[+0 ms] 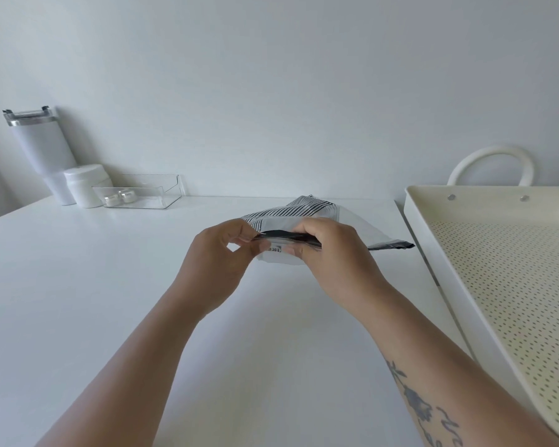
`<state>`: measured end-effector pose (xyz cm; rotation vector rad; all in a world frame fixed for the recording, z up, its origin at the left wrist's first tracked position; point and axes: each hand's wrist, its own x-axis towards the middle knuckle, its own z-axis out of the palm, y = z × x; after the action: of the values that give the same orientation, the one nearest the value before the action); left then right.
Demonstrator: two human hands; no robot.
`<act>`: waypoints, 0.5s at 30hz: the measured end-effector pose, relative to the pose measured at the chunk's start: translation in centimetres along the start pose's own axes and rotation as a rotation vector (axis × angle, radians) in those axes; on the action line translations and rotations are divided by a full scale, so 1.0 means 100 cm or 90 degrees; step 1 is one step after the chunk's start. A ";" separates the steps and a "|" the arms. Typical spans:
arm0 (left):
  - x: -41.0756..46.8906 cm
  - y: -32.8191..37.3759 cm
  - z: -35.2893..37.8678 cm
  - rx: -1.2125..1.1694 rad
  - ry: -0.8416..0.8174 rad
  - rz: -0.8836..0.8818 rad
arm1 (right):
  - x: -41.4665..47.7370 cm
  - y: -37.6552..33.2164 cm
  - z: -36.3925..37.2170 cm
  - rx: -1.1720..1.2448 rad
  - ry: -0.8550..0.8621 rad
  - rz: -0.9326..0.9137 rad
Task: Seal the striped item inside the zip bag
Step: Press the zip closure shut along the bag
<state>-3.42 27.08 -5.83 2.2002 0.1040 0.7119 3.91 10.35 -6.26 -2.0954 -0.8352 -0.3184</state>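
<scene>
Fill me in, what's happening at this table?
A person is closing a zip bag that holds a striped item. Both hands pinch the bag's dark zip strip: the left hand at its left end, the right hand further along. The strip's right end is not yet pressed. The bag lies on the white table.

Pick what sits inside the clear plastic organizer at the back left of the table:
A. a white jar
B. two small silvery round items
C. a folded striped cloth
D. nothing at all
B: two small silvery round items lie in the clear organizer, while the white jar stands outside it, to its left.
</scene>
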 end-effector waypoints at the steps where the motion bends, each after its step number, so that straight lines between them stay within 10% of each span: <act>1: 0.000 0.000 -0.001 0.000 0.001 -0.001 | 0.000 0.000 0.000 -0.001 0.003 0.003; 15: 0.003 -0.001 -0.003 -0.062 0.043 -0.018 | 0.000 0.002 -0.002 0.004 0.031 0.066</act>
<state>-3.32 27.48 -5.62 2.0793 0.1310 0.7600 4.02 10.07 -6.23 -2.1080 -0.6959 -0.3087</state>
